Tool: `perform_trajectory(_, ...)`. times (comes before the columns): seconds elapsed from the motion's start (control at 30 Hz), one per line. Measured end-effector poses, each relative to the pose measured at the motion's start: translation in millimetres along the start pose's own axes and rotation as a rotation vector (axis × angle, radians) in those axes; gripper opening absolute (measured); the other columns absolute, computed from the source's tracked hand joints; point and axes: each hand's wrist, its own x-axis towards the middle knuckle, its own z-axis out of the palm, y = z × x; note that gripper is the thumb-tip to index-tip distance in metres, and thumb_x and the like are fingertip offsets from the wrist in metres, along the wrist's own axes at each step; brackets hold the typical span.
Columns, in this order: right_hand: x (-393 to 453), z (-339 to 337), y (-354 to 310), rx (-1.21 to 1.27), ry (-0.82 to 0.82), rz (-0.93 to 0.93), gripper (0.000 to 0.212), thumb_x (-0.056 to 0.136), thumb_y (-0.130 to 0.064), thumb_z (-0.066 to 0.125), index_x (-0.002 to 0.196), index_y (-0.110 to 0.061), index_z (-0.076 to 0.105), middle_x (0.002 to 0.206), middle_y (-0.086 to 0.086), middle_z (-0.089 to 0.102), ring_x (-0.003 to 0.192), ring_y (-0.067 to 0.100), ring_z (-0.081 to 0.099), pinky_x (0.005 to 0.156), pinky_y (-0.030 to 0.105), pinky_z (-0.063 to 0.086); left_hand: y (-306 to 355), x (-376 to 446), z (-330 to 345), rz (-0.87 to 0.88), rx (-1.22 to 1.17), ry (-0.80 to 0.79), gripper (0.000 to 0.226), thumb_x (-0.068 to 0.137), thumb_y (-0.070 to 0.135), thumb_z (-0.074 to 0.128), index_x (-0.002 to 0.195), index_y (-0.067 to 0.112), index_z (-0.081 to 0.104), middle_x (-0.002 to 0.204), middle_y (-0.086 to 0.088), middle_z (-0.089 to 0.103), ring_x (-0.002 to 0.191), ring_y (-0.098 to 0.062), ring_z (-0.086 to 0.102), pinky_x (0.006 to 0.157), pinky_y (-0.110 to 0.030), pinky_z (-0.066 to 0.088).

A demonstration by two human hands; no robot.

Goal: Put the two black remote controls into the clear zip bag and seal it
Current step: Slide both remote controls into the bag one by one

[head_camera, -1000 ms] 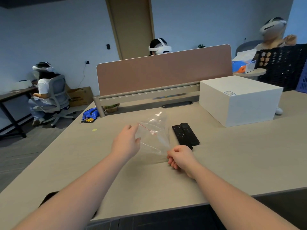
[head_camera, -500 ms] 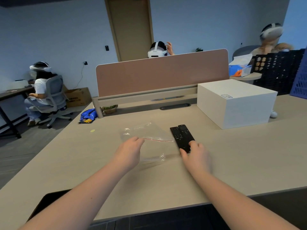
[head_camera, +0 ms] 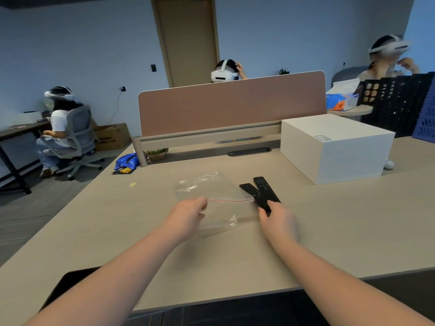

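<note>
A clear zip bag point(head_camera: 207, 191) with a red seal line lies on the beige desk point(head_camera: 341, 227). My left hand point(head_camera: 186, 217) pinches the bag's edge at its left end. Two black remote controls lie just right of the bag. The longer remote point(head_camera: 264, 189) is tilted up at its far end, with my right hand point(head_camera: 279, 221) gripping its near end. The shorter remote point(head_camera: 248, 189) lies beside it on the left, partly under it.
A white box point(head_camera: 336, 147) stands at the back right of the desk. A brown partition point(head_camera: 230, 104) runs along the far edge. A blue packet point(head_camera: 126, 162) lies at the back left. Other persons with headsets sit behind and to the left.
The bag went from held up to lying flat on the desk. My right hand let go of the bag, moved right to the remotes and took hold of the longer one.
</note>
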Motion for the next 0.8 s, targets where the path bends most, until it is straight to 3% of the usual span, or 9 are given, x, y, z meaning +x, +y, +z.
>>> perform_trajectory(0.07, -0.9, -8.1, -1.8, 0.101, 0.018, 0.045, 0.035, 0.092, -0.031, 0.051, 0.116, -0.009, 0.061, 0.109, 0.009, 0.068, 0.102, 0.03, 0.06, 0.084, 0.035, 0.051, 3.3, 0.8, -1.0, -0.032, -0.078, 0.075, 0.016, 0.09, 0.014, 0.055, 0.087, 0.015, 0.039, 0.098, -0.012, 0.068, 0.091, -0.035, 0.059, 0.071, -0.037, 0.045)
perform_trajectory(0.13, -2.0, -20.6, -8.0, 0.239, 0.06, 0.07, 0.039, 0.091, -0.031, 0.054, 0.125, -0.012, 0.059, 0.114, 0.007, 0.069, 0.106, 0.027, 0.061, 0.087, 0.031, 0.047, 6.4, 1.7, -1.1, -0.071, -0.14, 0.131, 0.023, 0.088, 0.014, 0.059, 0.084, 0.016, 0.036, 0.094, -0.012, 0.07, 0.089, -0.035, 0.061, 0.071, -0.04, 0.048)
perform_trajectory(0.23, -10.3, -46.5, -25.6, 0.48, 0.102, 0.058, 0.039, 0.088, -0.03, 0.061, 0.124, -0.017, 0.062, 0.107, 0.003, 0.072, 0.094, 0.017, 0.062, 0.08, 0.022, 0.043, 8.4, 3.7, -2.2, -0.151, -0.186, 0.206, 0.017, 0.088, 0.016, 0.061, 0.101, 0.01, 0.051, 0.096, -0.009, 0.072, 0.094, -0.033, 0.061, 0.072, -0.036, 0.045)
perform_trajectory(0.33, -32.5, -67.6, -40.3, 0.582, 0.027, -0.022, 0.035, 0.084, -0.028, 0.068, 0.118, -0.02, 0.066, 0.089, -0.004, 0.069, 0.078, 0.009, 0.06, 0.067, 0.009, 0.041, 4.9, 7.6, -3.6, -0.258, -0.237, 0.275, 0.012, 0.087, 0.017, 0.063, 0.095, 0.009, 0.064, 0.095, -0.012, 0.072, 0.095, -0.033, 0.062, 0.076, -0.036, 0.048)
perform_trajectory(0.5, -70.2, -70.4, -41.2, 0.55, -0.15, -0.159, 0.031, 0.083, -0.027, 0.069, 0.113, -0.021, 0.069, 0.083, -0.011, 0.068, 0.075, -0.003, 0.061, 0.062, -0.004, 0.041, 5.2, 12.7, -11.3, -0.392, -0.318, 0.316, 0.014, 0.088, 0.014, 0.058, 0.09, 0.009, 0.071, 0.093, -0.013, 0.072, 0.09, -0.033, 0.062, 0.069, -0.031, 0.044)
perform_trajectory(0.63, -79.0, -76.6, -35.8, 0.502, -0.108, -0.26, 0.029, 0.081, -0.024, 0.07, 0.11, -0.02, 0.071, 0.088, -0.017, 0.067, 0.082, 0.006, 0.064, 0.073, 0.0, 0.043, 4.4, 11.9, -17.2, -0.476, -0.319, 0.314, 0.018, 0.087, 0.01, 0.053, 0.088, 0.008, 0.071, 0.074, -0.01, 0.062, 0.073, -0.031, 0.052, 0.061, -0.028, 0.037)
perform_trajectory(0.7, -82.7, -81.8, -33.1, 0.471, -0.079, -0.355, 0.029, 0.08, -0.021, 0.072, 0.109, -0.019, 0.071, 0.09, -0.025, 0.064, 0.083, 0.008, 0.064, 0.079, 0.006, 0.045, 0.6, 11.7, -19.2, -0.512, -0.342, 0.318, 0.018, 0.087, 0.009, 0.052, 0.089, 0.01, 0.07, 0.077, -0.011, 0.064, 0.075, -0.031, 0.053, 0.062, -0.029, 0.039)
perform_trajectory(0.8, -85.2, -83.3, -29.0, 0.395, -0.057, -0.427, 0.031, 0.079, -0.02, 0.073, 0.11, -0.018, 0.071, 0.09, -0.036, 0.055, 0.08, 0.007, 0.062, 0.078, -0.005, 0.038, -3.4, 11.2, -18.8, -0.508, -0.392, 0.341, 0.019, 0.088, 0.009, 0.053, 0.091, 0.012, 0.072, 0.09, -0.012, 0.072, 0.084, -0.03, 0.059, 0.069, -0.03, 0.045)
